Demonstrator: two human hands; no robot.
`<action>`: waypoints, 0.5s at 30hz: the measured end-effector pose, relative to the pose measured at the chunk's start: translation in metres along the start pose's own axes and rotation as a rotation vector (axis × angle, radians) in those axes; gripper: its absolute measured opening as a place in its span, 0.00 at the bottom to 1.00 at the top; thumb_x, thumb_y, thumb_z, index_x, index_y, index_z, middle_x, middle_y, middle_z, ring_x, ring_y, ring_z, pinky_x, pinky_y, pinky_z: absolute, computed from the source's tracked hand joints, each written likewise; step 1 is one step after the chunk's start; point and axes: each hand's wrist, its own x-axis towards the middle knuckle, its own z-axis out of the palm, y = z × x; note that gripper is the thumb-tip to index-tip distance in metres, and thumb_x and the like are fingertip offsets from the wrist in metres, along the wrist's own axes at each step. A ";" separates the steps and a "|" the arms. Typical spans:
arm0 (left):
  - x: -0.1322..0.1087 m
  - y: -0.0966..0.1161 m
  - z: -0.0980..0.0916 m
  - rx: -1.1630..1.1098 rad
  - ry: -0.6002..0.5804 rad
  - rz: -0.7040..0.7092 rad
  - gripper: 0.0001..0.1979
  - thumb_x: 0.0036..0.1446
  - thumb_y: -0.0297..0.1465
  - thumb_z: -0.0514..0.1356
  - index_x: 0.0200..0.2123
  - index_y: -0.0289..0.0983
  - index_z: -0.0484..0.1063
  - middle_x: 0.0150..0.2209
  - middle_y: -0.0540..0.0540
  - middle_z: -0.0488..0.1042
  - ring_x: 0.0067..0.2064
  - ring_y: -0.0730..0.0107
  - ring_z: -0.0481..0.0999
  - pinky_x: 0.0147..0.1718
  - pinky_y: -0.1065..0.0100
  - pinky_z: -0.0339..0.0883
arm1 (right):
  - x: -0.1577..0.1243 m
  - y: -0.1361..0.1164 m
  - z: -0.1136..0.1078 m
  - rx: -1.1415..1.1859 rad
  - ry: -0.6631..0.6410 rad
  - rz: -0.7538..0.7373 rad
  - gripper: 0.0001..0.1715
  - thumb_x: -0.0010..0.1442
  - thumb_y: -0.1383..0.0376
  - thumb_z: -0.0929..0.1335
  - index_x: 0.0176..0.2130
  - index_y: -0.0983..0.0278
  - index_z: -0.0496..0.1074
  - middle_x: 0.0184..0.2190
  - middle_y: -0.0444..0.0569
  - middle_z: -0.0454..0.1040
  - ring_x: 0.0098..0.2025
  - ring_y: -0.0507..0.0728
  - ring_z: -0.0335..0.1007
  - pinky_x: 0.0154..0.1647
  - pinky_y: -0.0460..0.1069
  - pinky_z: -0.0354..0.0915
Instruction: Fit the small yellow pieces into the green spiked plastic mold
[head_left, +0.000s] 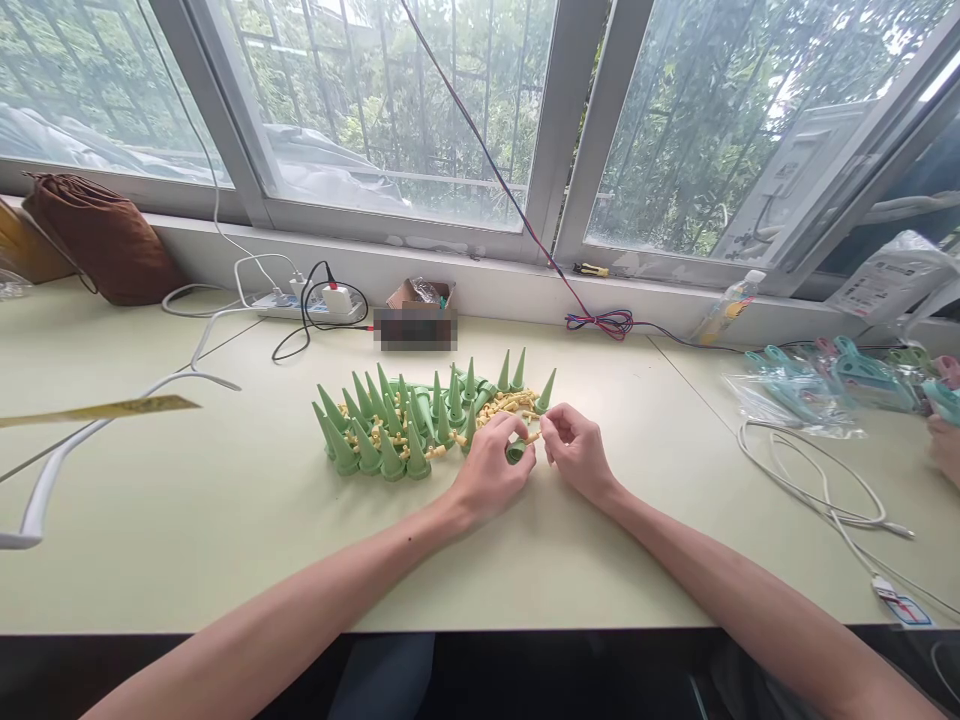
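My left hand [495, 462] is closed around a green cone piece [515, 452], its round base showing between thumb and fingers. A small yellow part [533, 437] sticks out of that piece toward my right hand [576, 450]. The right fingertips are pinched together beside the yellow part; what is between them is too small to make out. Left of my hands, several green cones [391, 462] stand upright in rows, some with yellow parts at their sides. Loose yellow parts [510, 404] lie in a pile just behind my hands, near a single upright cone [547, 390].
A power strip [307, 308] with cables and a small open box [421, 294] stand at the back. A brown bag [105, 240] is at back left. On the right are a bottle [727, 308], colored clips [862, 375], a white cable [825, 490] and another person's hand [946, 450].
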 end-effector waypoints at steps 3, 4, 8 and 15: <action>0.000 0.000 0.000 0.001 -0.005 -0.005 0.03 0.59 0.28 0.58 0.32 0.38 0.66 0.34 0.47 0.70 0.34 0.68 0.70 0.31 0.66 0.66 | 0.000 0.000 -0.001 0.021 -0.007 0.003 0.13 0.64 0.58 0.65 0.30 0.62 0.63 0.20 0.39 0.63 0.18 0.49 0.60 0.19 0.46 0.59; 0.000 0.000 0.000 0.002 -0.006 -0.007 0.03 0.59 0.28 0.58 0.32 0.38 0.66 0.34 0.47 0.70 0.34 0.68 0.70 0.32 0.66 0.66 | -0.001 0.000 -0.001 0.032 -0.010 0.003 0.13 0.64 0.58 0.65 0.30 0.62 0.63 0.20 0.39 0.63 0.18 0.49 0.60 0.19 0.46 0.59; 0.000 0.001 0.000 0.003 -0.005 -0.007 0.03 0.59 0.28 0.58 0.32 0.38 0.66 0.34 0.47 0.70 0.35 0.67 0.70 0.33 0.65 0.67 | -0.001 -0.002 -0.001 0.047 -0.021 0.005 0.14 0.64 0.58 0.65 0.30 0.62 0.64 0.19 0.39 0.62 0.17 0.49 0.60 0.19 0.46 0.59; 0.000 0.001 0.000 -0.001 0.006 0.011 0.03 0.58 0.26 0.58 0.32 0.38 0.66 0.34 0.47 0.71 0.34 0.67 0.71 0.33 0.64 0.67 | -0.001 -0.003 0.000 0.017 -0.047 -0.017 0.15 0.63 0.57 0.66 0.29 0.63 0.65 0.20 0.40 0.64 0.19 0.49 0.61 0.19 0.46 0.59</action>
